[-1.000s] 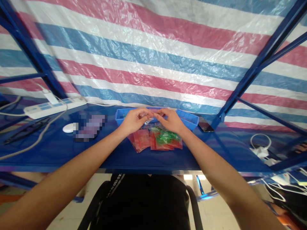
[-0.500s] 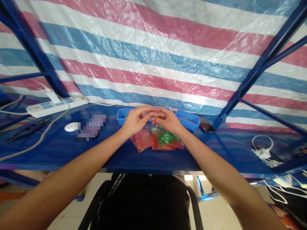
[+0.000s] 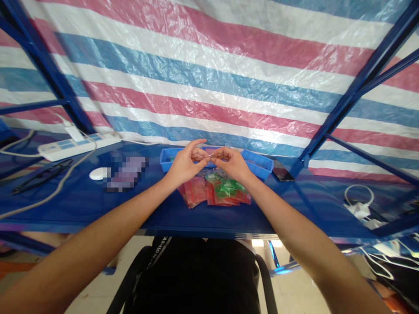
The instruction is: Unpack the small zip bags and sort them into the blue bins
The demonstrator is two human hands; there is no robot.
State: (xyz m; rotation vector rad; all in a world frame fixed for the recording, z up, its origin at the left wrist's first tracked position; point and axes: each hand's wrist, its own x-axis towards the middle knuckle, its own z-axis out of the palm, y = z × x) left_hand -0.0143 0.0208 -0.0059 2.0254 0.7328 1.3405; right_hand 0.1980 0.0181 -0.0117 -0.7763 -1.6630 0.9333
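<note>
My left hand (image 3: 190,162) and my right hand (image 3: 230,162) meet fingertip to fingertip above the table. Each pinches with thumb and finger at a tiny, shiny item (image 3: 210,156) between them, too small to name. The left index finger is raised away from the pinch. Below the hands lie red-edged plastic bags (image 3: 195,192) and green pieces in clear wrapping (image 3: 227,188). Behind them stand a blue bin on the left (image 3: 166,160) and another blue bin on the right (image 3: 258,163), both partly covered by my hands.
A dark phone (image 3: 282,170) lies right of the bins. To the left are a pixelated item (image 3: 127,173), a white oval object (image 3: 96,174), black glasses (image 3: 42,176) and a white power strip (image 3: 78,146) with cables. A striped plastic sheet (image 3: 209,87) hangs behind the blue table (image 3: 196,220).
My left index finger has lifted up and the fingers of both hands have opened out a little, so the small shiny item shows between the fingertips. The bags and bins stay put.
</note>
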